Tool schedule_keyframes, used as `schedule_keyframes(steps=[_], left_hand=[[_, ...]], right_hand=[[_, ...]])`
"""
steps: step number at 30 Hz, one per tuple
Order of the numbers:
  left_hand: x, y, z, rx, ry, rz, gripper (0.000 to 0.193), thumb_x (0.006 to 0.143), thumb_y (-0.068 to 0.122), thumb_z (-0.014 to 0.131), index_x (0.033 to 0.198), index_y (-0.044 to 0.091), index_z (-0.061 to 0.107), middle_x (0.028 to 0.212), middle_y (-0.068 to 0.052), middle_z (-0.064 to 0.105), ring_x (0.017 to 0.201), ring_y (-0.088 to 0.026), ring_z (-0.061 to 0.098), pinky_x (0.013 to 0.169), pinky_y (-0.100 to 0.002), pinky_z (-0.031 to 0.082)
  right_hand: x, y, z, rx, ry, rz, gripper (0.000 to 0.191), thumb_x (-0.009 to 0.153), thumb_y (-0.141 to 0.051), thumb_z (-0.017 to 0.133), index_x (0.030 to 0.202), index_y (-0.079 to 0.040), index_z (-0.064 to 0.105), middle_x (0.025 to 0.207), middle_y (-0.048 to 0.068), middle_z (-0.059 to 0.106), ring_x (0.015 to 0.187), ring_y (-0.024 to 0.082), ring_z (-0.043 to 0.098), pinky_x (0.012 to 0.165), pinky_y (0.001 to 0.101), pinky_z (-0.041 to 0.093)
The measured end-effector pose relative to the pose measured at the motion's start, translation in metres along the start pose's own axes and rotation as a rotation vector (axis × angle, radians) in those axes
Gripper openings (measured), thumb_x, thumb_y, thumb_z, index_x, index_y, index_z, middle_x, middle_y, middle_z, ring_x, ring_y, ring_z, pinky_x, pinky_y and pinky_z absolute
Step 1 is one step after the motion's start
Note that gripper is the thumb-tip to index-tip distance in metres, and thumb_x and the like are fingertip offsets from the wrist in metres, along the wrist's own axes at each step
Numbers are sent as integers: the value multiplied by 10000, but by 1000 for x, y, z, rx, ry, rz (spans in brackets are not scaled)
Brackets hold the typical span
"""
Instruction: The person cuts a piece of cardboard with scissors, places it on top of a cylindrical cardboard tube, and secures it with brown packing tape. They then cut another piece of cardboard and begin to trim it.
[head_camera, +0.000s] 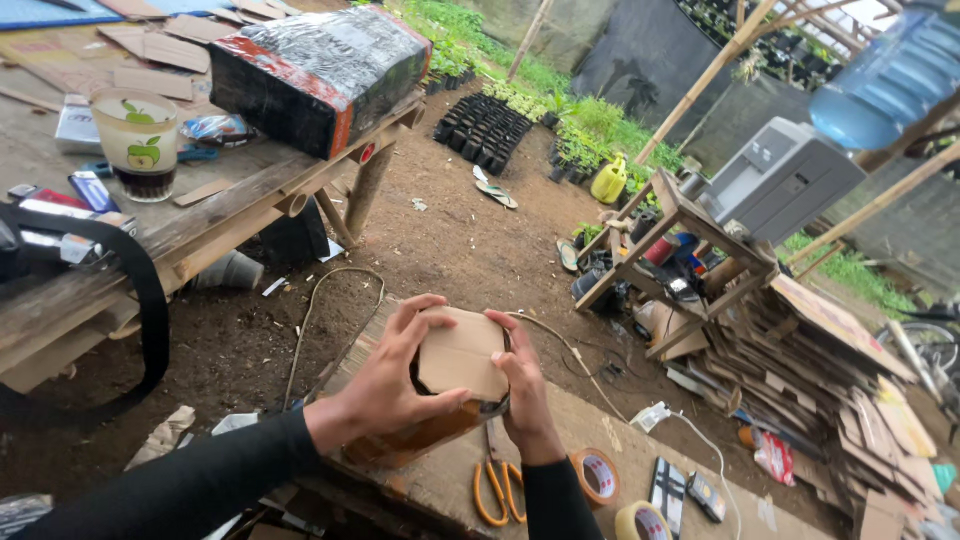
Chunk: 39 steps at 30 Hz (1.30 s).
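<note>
Cardboard piece (462, 352) in my hands: matt brown paperboard, smooth face, creased. Plank bench (560, 420) under it: rough bare wood. Scissors (497, 487) at bench near edge: glossy orange plastic handles. Tape rolls (598, 476): shiny film. My sleeves (200, 480): matt black cloth. Wrapped block (315, 75) on far table: glossy black plastic film.
</note>
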<state>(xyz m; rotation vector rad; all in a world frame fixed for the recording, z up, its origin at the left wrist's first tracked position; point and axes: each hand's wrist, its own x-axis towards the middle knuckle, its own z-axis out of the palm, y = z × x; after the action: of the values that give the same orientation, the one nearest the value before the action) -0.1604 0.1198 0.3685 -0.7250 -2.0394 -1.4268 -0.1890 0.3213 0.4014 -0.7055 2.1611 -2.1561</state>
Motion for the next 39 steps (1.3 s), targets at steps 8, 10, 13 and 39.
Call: schedule_keyframes(steps=[8, 10, 13, 39], left_hand=[[12, -26, -31, 6, -270, 18, 1001, 775, 620, 777, 1514, 91, 357, 1584, -161, 350, 1515, -395, 345, 1196, -567, 347], [13, -27, -33, -1, -255, -8, 1081, 756, 663, 769, 1561, 110, 304, 1604, -168, 327, 1533, -399, 316, 1217, -573, 327], [19, -31, -38, -15, -267, -26, 1148, 734, 681, 769, 1586, 119, 244, 1638, -184, 266, 1546, -409, 258, 1224, -584, 288], [39, -46, -36, 17, -338, 83, 768, 803, 507, 757, 1397, 68, 545, 1492, -157, 446, 1417, -362, 462, 1134, -475, 429]], right_hand=[[-13, 6, 16, 141, 205, 130, 678, 833, -129, 646, 1462, -149, 392, 1288, 170, 583, 1185, 260, 575, 998, 393, 498], [-4, 9, 16, 130, 195, 112, 635, 861, -129, 646, 1458, -93, 430, 1312, 157, 572, 1195, 249, 575, 1001, 383, 500], [12, 8, 15, 208, 141, 140, 616, 887, -120, 650, 1468, -80, 449, 1308, 160, 561, 1184, 242, 577, 989, 385, 511], [20, 12, 5, 265, 42, 229, 615, 920, -115, 677, 1475, -117, 411, 1390, 120, 536, 1221, 215, 567, 1006, 380, 504]])
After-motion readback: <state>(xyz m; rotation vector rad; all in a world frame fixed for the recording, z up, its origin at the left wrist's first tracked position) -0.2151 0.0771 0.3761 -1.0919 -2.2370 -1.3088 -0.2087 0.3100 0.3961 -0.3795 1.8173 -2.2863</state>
